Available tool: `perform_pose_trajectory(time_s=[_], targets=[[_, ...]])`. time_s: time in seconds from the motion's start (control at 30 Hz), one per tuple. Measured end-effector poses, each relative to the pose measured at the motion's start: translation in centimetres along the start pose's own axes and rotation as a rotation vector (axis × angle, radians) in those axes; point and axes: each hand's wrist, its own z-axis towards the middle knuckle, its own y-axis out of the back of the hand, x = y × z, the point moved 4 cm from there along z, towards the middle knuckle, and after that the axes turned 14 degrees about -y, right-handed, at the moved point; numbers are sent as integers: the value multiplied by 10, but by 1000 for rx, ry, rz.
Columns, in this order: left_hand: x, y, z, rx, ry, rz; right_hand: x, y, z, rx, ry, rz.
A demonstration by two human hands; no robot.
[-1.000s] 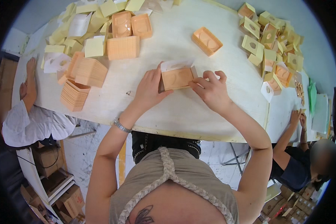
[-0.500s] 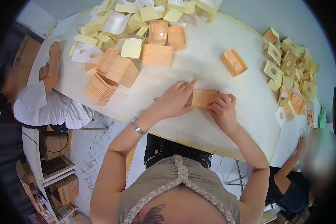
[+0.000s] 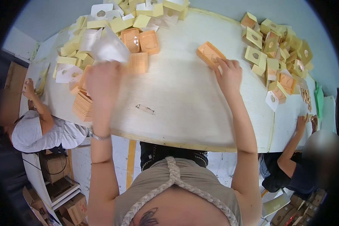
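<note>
My left hand [image 3: 104, 81] is raised over the left part of the table and smeared by motion. At its fingertips is a blurred white card piece [image 3: 109, 46], and whether the fingers grip it is not clear. My right hand [image 3: 229, 75] reaches forward, its thumb and fingers closed on the near right end of an orange tray [image 3: 206, 52] with a clear plastic insert. Beside the left hand stand two more such trays [image 3: 150, 41] and a stack of orange ribbed trays [image 3: 83, 106]; my left forearm partly covers the stacks.
Pale yellow folded card boxes [image 3: 69, 47] are heaped at the back left, and another heap [image 3: 273, 56] lies at the right. One co-worker [image 3: 45, 124] sits at the left and another [image 3: 301, 165] at the lower right. A worn patch [image 3: 145, 109] marks the white tabletop.
My hands have parted from the orange piece they held together at the middle. The left went to the far-left stacks, the right forward to the single orange tray. The view has shifted too.
</note>
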Motion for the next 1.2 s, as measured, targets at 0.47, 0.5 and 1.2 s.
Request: perform_pose_trajectory(time_s=[0.47, 0.5, 1.2], targets=[[-122, -22, -61, -603, -235, -604, -8, 8, 52, 640, -603, 721], [-106, -32, -59, -563, -145, -739, -16, 8, 43, 660, -646, 860], [-81, -92, -58, -178, 79, -1016, 40, 87, -52, 606, 430, -379]])
